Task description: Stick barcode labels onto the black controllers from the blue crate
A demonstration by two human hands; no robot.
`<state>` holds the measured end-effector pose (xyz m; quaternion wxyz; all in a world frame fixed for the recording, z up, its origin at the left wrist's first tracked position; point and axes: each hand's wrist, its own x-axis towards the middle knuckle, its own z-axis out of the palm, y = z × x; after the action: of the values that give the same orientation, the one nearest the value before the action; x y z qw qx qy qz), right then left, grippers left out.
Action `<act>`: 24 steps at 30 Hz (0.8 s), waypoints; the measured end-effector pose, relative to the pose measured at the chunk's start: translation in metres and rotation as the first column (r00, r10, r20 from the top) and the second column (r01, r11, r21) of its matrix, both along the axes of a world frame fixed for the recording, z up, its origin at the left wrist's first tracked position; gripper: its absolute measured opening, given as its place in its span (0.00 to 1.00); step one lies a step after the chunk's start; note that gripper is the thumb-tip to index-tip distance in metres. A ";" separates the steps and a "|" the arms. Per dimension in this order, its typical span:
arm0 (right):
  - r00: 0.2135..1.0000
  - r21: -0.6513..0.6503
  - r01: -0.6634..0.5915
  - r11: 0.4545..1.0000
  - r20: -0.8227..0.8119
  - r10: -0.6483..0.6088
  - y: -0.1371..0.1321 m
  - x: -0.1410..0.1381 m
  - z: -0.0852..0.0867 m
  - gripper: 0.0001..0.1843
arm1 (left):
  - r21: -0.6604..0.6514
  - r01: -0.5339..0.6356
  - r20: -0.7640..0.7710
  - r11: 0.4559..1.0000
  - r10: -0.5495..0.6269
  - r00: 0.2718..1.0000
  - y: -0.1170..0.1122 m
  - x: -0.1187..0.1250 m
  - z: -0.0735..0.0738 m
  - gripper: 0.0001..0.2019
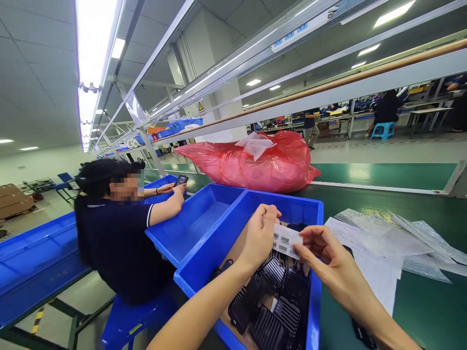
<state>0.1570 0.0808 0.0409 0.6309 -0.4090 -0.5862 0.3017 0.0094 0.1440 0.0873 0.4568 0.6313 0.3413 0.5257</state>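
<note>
Both my hands hold a small white sheet of barcode labels (286, 240) above a blue bin (219, 248). My left hand (260, 232) pinches the sheet's left end with closed fingers. My right hand (324, 255) grips its right end between thumb and fingers. In the bin below lie several black ribbed plastic parts (272, 304).
A second blue bin (189, 221) stands to the left. A co-worker in a dark shirt (116, 233) sits at the left holding a phone. A big red plastic bag (262, 163) lies on the green belt (419, 301). Papers and clear bubble bags (386, 243) lie at the right.
</note>
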 end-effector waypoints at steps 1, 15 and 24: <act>1.000 0.024 0.006 1.000 0.010 -0.007 -0.001 0.000 0.000 0.20 | -0.042 0.054 -0.013 0.998 -0.055 0.998 -0.005 -0.003 0.000 0.28; 0.723 0.658 0.152 0.738 0.435 -0.537 0.004 0.007 0.002 0.08 | -0.137 0.227 0.025 0.964 -0.225 0.974 -0.014 -0.019 -0.017 0.25; 0.592 0.769 0.088 0.633 0.470 -0.654 0.001 0.007 0.001 0.06 | -0.152 0.163 0.070 0.975 -0.154 0.986 -0.021 -0.018 -0.016 0.27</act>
<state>0.1642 0.0816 0.0420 0.5027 -0.3554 -0.7402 -0.2702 -0.0089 0.1233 0.0711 0.5552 0.6033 0.3167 0.4770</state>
